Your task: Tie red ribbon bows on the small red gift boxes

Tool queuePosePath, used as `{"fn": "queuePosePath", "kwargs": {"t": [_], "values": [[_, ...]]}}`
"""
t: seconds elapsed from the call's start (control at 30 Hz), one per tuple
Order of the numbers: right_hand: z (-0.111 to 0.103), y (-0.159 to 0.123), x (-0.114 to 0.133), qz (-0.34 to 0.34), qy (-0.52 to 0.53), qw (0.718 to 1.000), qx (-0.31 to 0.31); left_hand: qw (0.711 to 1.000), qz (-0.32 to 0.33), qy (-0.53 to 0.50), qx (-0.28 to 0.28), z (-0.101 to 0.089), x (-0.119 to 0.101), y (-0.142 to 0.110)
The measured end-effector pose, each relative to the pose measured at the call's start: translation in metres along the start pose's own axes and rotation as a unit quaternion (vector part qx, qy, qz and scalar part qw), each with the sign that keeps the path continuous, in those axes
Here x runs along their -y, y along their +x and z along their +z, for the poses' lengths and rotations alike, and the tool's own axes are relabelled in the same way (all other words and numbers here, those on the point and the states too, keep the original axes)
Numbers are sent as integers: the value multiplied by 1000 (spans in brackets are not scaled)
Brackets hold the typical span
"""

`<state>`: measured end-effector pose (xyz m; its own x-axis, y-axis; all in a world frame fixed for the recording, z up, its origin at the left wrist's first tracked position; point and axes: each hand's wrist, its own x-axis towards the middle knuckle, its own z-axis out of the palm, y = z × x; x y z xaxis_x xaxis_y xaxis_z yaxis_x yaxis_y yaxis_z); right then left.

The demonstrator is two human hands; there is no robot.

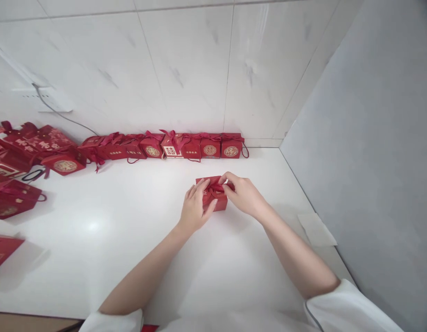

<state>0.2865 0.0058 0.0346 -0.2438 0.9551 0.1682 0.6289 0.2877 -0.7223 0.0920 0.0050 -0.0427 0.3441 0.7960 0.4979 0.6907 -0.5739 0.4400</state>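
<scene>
Head view | red box (219, 204) on white table (123, 258), centre of frame | left hand (194, 207) half-open, fingers spread against box | right hand (244, 193) pinching ribbon (216, 187) at box top | risk: uneven pull could skew the ribbon; a loose left-hand brace could let the box slide

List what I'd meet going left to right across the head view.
Red box at the lower left edge → box with a round gold emblem → box with a white panel → left hand → red box at the fingers → right hand → pale sheet.
</scene>
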Motion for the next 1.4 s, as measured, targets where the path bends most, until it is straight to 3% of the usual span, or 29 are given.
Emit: {"fn": "queuePosePath", "kwargs": {"t": [0.13, 0.3, 0.43, 0.53, 0.73, 0.83, 0.9, 1.17, 1.3, 1.4], "values": [[4, -8, 13, -53, -24, 997, 55, 999, 25, 16, -30, 5, 3, 0], [15, -13, 23, -186, -207, 954, 106, 996, 75, 30, -30, 3, 9, 2], [28, -14, 18, -268, -296, 914, 74, 995, 92, 16, -21, 1, 13, 1], [32, -14, 17, -291, -323, 900, 33, 994, 101, 25, -32, 1, 16, 0], [0, -9, 18, -285, -187, 939, 47, 986, 139, 74, -50, 3, 17, 1], [-22, -6, 6, -217, -194, 957, -15, 984, 143, 88, -59, 3, 14, -1], [-30, -7, -3, -177, -211, 961, -8, 983, 143, 94, -65, 4, 14, -3], [-21, -9, -6, -119, -215, 965, 94, 979, 162, 55, -112, 9, 23, -10], [-19, -9, -5, -116, -192, 969, 100, 977, 164, 41, -133, 10, 22, -13], [-19, -9, -6, -105, -194, 971, 88, 980, 116, 24, -159, 9, 14, -14]]}}
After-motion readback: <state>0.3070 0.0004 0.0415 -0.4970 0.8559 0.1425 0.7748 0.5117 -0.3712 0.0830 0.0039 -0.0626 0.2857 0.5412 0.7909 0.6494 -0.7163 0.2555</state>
